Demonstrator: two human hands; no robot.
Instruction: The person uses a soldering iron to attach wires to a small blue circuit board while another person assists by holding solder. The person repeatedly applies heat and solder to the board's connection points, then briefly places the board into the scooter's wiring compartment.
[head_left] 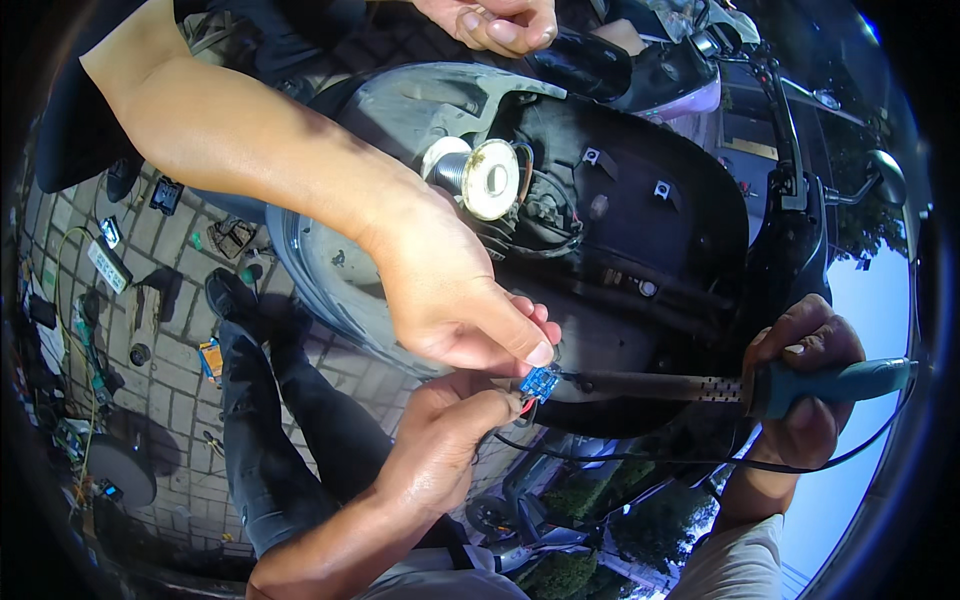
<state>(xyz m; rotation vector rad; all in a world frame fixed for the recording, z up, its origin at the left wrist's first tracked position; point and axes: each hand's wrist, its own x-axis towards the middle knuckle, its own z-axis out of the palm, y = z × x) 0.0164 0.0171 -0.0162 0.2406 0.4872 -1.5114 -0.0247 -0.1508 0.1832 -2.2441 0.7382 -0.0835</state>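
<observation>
My left hand (440,430) is closed, thumb and fingers pinching the edge of a small blue circuit board (539,383) with red and black wires at its lower side. My right hand (806,385) is wrapped round the teal handle of a soldering iron (718,388). Its shaft points left and its tip is at the board; whether they touch I cannot tell. From the upper left another person's hand (460,300) reaches in, its thumb and fingers pinched just above the board. What that hand holds is too small to make out.
A solder spool (491,180) lies on its side at the opened body of a scooter (690,240). The iron's black cord (660,461) loops below its shaft. Another person's hand (500,25) shows at the top. Electronic parts and a power strip (108,266) lie on the brick paving.
</observation>
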